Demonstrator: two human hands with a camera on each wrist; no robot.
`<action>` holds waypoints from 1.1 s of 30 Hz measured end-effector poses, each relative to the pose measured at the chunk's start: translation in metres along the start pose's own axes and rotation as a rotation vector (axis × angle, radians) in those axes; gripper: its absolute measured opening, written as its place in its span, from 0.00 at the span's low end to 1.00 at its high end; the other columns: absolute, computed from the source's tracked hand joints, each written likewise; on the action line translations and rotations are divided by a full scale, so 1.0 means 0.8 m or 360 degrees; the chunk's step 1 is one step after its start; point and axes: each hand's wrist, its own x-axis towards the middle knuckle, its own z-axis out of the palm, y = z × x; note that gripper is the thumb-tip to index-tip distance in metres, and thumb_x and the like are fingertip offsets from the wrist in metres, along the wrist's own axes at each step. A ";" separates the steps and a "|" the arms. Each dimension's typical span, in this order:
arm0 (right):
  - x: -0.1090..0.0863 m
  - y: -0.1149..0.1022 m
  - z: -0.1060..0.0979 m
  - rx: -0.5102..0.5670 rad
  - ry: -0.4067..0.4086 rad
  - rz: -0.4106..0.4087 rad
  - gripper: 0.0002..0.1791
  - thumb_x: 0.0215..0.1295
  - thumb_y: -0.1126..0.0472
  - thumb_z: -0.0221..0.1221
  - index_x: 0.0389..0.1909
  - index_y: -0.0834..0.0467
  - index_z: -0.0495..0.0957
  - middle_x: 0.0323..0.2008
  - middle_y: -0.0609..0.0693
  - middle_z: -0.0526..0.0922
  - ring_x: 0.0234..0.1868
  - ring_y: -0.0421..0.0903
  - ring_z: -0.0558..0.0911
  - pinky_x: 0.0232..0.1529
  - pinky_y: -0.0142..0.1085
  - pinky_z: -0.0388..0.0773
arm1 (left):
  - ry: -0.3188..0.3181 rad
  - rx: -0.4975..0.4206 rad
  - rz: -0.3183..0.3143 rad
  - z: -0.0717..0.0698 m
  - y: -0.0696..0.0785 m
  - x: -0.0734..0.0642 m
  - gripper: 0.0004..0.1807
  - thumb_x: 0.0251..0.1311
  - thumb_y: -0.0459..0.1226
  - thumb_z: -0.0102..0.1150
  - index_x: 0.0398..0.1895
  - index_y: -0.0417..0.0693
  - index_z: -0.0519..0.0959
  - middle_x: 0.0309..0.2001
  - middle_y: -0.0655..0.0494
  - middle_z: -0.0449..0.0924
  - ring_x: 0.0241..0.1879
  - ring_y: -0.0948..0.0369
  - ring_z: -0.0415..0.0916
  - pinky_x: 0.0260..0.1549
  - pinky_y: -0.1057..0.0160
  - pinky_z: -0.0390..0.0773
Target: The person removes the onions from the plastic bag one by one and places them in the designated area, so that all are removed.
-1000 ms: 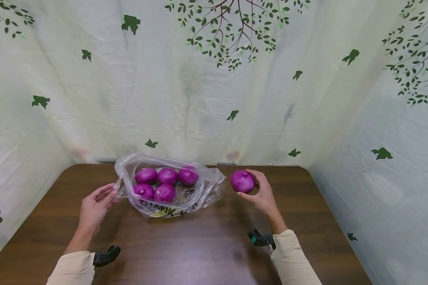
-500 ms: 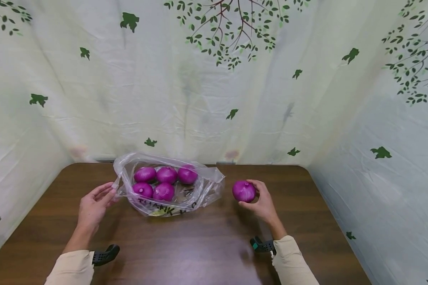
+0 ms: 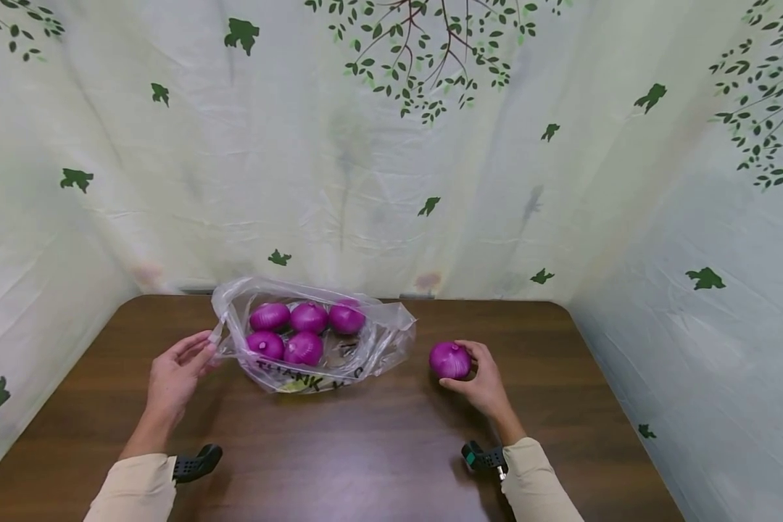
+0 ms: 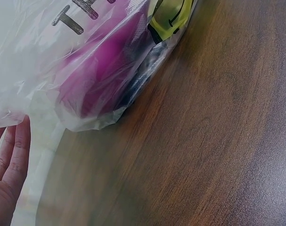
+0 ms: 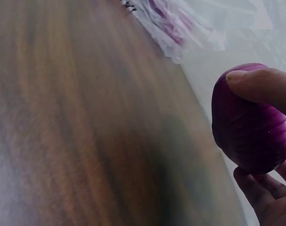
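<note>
My left hand pinches the gathered edge of a clear plastic bag at its left end. The bag lies on its side with its mouth held wide, and several purple onions rest inside in two rows. Black lettering and a yellow print mark its front, seen close in the left wrist view. To the right of the bag, my right hand grips one purple onion between thumb and fingers. In the right wrist view the thumb lies across this onion, with the fingertips beneath it.
Everything sits toward the back of a brown wooden table. Behind and beside the table hangs a pale curtain printed with leaves and branches. A black wrist strap is on the left wrist, and another band on the right.
My right hand has lowered the onion toward the table and brought it slightly nearer and to the right. The left hand and the bag stay nearly where they were.
</note>
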 end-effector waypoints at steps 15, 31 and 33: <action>-0.005 0.021 0.001 -0.0024 0.0038 0.0008 0.40 0.39 0.67 0.77 0.57 0.61 0.72 0.55 0.62 0.70 0.58 0.60 0.71 0.58 0.57 0.69 | -0.0008 -0.0025 0.0005 0.003 -0.001 0.001 0.26 0.62 0.43 0.61 0.60 0.39 0.73 0.36 0.77 0.78 0.33 0.74 0.79 0.36 0.74 0.80; 0.003 0.031 -0.001 0.0036 0.0033 0.0101 0.39 0.42 0.66 0.76 0.59 0.60 0.71 0.57 0.60 0.68 0.59 0.59 0.70 0.59 0.55 0.69 | 0.0006 -0.0017 0.0009 0.005 -0.002 0.002 0.29 0.61 0.45 0.62 0.60 0.37 0.71 0.37 0.75 0.77 0.34 0.76 0.78 0.35 0.76 0.79; 0.004 0.032 -0.001 0.0057 0.0029 0.0106 0.39 0.43 0.66 0.76 0.60 0.61 0.71 0.57 0.60 0.68 0.59 0.58 0.70 0.59 0.55 0.70 | 0.0012 0.0020 0.0018 0.006 -0.002 0.002 0.30 0.61 0.46 0.61 0.61 0.36 0.71 0.37 0.76 0.77 0.34 0.76 0.78 0.35 0.76 0.79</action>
